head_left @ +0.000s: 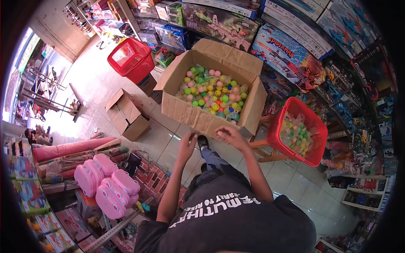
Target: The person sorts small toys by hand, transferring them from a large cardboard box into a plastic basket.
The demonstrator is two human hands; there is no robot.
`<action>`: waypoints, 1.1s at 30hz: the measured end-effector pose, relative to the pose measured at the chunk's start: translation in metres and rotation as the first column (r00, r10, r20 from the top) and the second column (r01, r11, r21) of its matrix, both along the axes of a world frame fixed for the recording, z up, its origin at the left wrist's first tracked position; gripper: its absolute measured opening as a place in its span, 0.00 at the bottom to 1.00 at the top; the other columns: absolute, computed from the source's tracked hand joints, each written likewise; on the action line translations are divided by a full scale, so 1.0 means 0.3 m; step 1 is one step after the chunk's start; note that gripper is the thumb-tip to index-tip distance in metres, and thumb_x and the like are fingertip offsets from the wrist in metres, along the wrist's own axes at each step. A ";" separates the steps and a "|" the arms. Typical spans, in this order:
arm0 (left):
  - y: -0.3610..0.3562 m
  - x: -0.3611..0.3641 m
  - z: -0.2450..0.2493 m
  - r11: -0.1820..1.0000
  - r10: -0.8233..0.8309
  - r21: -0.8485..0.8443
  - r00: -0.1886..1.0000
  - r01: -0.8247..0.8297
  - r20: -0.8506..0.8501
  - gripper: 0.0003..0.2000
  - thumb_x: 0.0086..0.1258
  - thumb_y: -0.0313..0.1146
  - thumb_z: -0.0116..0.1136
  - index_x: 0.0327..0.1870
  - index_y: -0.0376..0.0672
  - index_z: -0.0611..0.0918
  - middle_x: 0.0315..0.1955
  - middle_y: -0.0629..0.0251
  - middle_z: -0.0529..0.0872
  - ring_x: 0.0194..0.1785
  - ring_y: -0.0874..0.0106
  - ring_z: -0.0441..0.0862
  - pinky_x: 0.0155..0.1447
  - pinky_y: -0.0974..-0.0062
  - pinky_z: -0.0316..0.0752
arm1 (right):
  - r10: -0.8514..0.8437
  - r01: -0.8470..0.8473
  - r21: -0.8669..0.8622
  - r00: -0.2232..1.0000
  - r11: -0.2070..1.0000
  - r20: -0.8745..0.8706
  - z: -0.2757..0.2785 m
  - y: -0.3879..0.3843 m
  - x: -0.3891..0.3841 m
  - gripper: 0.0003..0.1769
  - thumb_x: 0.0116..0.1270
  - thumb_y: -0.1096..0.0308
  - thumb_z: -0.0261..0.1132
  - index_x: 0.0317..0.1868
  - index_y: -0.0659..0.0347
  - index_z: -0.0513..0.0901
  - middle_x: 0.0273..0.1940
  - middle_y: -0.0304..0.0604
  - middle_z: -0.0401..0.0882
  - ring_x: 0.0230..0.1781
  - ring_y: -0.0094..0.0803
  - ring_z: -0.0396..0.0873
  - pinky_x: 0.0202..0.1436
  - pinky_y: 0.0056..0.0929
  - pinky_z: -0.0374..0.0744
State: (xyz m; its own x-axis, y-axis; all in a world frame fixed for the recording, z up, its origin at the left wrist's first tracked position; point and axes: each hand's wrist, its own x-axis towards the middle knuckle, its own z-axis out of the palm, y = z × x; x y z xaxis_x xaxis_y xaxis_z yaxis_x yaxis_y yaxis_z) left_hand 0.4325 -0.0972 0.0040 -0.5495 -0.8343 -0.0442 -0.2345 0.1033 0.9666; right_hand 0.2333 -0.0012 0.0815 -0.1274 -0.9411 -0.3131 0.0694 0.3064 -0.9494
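A large open cardboard box (198, 116) stands in front of me, with many small coloured balls (219, 90) inside, some of them in clear plastic bags. My left hand (188, 144) hangs in the air just on the near side of the box, fingers loosely bent and nothing seen in it. Close to the box's near right corner is my right hand (228, 137), its fingers apart and holding nothing. To the right of it, a red plastic basket (273, 134) contains more bagged balls and rests by a wooden stool (265, 158).
Another red basket (143, 67) and a smaller cardboard box (137, 131) are at the left. Pink plastic cases (112, 192) and rolled sheets (76, 148) lie at lower left. Boxed toys (287, 52) line the shelves behind the large box. The tiled floor (166, 154) shows between them.
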 end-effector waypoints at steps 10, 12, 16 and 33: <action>-0.459 -0.409 0.180 0.907 -0.369 -0.203 0.929 0.369 0.041 0.10 0.64 0.27 0.50 0.45 0.36 0.75 0.37 0.54 0.81 0.40 0.62 0.80 0.43 0.71 0.74 | -0.546 0.507 -0.213 0.712 0.835 -0.442 -0.288 -0.386 -0.333 0.08 0.56 0.71 0.62 0.36 0.64 0.75 0.30 0.45 0.78 0.31 0.34 0.78 0.36 0.29 0.76; -0.531 -0.472 0.120 0.876 -0.425 -0.214 0.902 0.432 0.079 0.10 0.63 0.27 0.51 0.45 0.37 0.76 0.36 0.56 0.82 0.39 0.65 0.80 0.43 0.72 0.74 | -0.490 0.505 -0.148 0.657 0.850 -0.574 -0.340 -0.412 -0.393 0.10 0.55 0.71 0.62 0.39 0.62 0.76 0.32 0.46 0.78 0.35 0.37 0.78 0.38 0.31 0.76; -0.624 -0.568 -0.028 0.821 -0.539 -0.114 0.826 0.559 0.169 0.11 0.63 0.29 0.52 0.46 0.38 0.76 0.35 0.58 0.82 0.40 0.67 0.81 0.43 0.73 0.74 | -0.230 0.468 0.027 0.483 0.883 -0.845 -0.391 -0.441 -0.423 0.17 0.52 0.70 0.62 0.45 0.58 0.75 0.40 0.54 0.76 0.45 0.49 0.75 0.44 0.42 0.75; -0.638 -0.664 -0.187 0.686 -0.719 0.074 0.659 0.724 0.221 0.13 0.61 0.34 0.52 0.44 0.37 0.76 0.37 0.52 0.81 0.41 0.58 0.80 0.46 0.67 0.73 | -0.265 0.548 0.076 0.515 0.833 -0.815 -0.450 -0.407 -0.429 0.22 0.48 0.71 0.65 0.46 0.57 0.71 0.44 0.54 0.71 0.45 0.54 0.73 0.46 0.45 0.74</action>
State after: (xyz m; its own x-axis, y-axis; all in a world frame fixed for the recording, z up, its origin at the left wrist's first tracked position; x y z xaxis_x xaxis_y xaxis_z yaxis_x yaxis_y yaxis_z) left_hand 0.2333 -0.2886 -0.0519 -0.9569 -0.1824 -0.2258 -0.2775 0.3469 0.8959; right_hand 0.1046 -0.1234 -0.0535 -0.7877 -0.5982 -0.1474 -0.4218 0.6980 -0.5787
